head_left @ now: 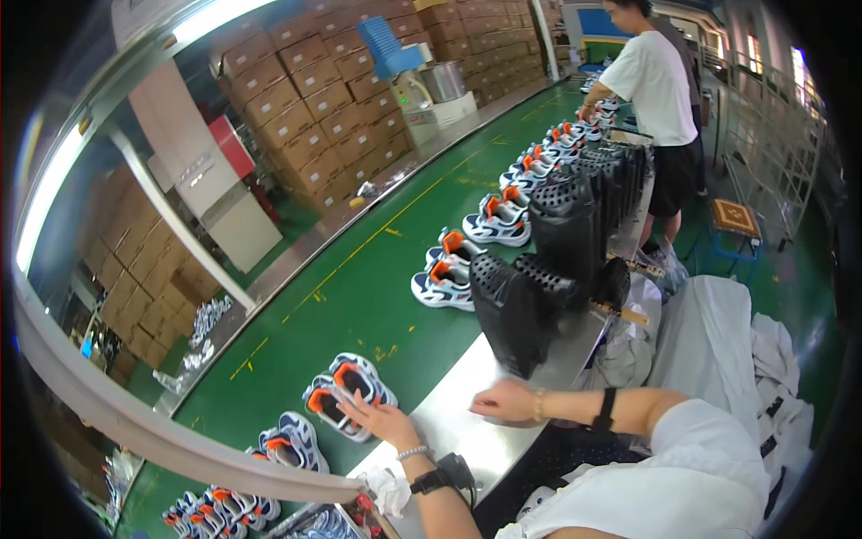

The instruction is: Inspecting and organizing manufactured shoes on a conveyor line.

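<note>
My left hand point(382, 422) reaches over the green conveyor belt point(359, 269), its fingers stretched out and touching a pair of sneakers point(370, 381). The sneakers are white and navy with orange lining and stand side by side. Over the bare metal ledge point(449, 409) is my right hand point(505, 401), its fingers curled in; whether anything is inside them is hidden. Just beyond that hand stands a tall black block with a perforated top point(505, 310), one of several in a row along the ledge.
More sneakers point(444, 278) line the belt ahead, and others point(292, 442) sit at the lower left. A white curved bar point(180, 440) crosses the near left. A person in a white shirt point(651, 85) works farther up the belt. Grey-white cloth point(705, 341) lies at the right.
</note>
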{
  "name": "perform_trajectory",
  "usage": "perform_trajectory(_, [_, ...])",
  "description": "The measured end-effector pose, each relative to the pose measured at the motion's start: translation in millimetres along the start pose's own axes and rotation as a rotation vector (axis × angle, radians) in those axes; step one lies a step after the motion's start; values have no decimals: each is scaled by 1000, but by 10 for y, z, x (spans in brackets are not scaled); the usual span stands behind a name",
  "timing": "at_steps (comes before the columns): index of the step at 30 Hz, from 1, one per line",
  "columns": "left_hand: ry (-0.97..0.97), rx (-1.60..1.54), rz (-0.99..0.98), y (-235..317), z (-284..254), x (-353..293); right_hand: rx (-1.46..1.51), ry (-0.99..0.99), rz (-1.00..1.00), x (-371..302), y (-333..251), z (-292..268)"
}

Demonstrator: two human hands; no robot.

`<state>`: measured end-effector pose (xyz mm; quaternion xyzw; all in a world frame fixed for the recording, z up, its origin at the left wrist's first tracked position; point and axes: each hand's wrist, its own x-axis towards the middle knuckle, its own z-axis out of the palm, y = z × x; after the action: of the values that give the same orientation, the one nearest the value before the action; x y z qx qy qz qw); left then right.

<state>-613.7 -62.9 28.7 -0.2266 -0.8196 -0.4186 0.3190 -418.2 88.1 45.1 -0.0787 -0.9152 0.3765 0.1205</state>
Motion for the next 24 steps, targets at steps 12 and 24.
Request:
perform_trajectory(12, [-540, -360, 278, 1111, 1054, 384, 210, 375, -9, -691, 649, -30])
perform_trajectory(24, [-1081, 102, 394, 1586, 2634, 874, 110, 398, -186, -666, 634, -137])
